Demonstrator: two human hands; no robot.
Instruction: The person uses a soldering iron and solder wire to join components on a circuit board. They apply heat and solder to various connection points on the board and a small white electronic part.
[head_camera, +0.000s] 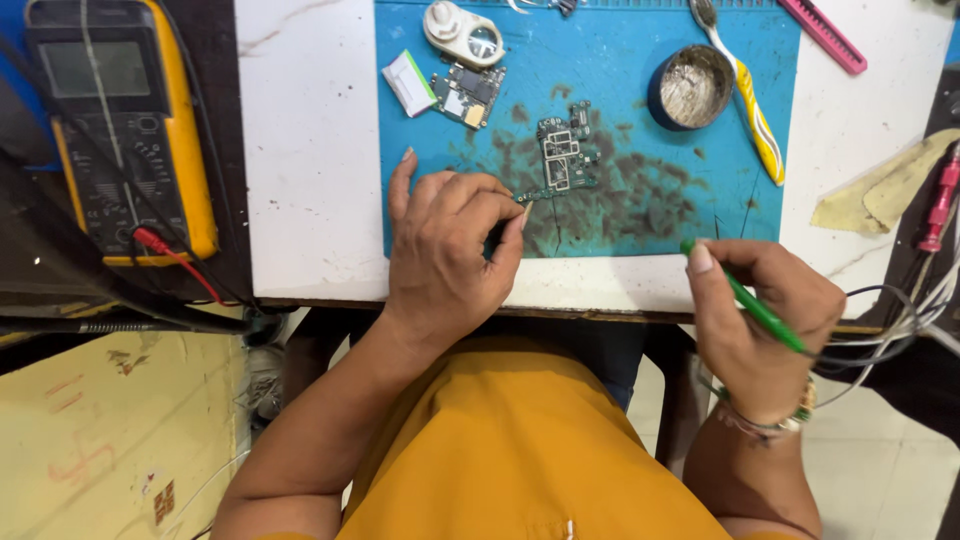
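We pinch a circuit board on the blue mat, green tool in the other hand.

Our left hand (448, 255) has thumb and forefinger closed on the lower end of the long green circuit board (562, 158), which lies flat mid-mat (620, 60). Our right hand (762, 325) is curled tight round a green pen-like tool (752, 303), held off the mat at the table's (310, 150) near edge. A second board (467, 93), round tin (692, 87), toothbrush (750, 105) sit further back; yellow multimeter (125, 120) far left.
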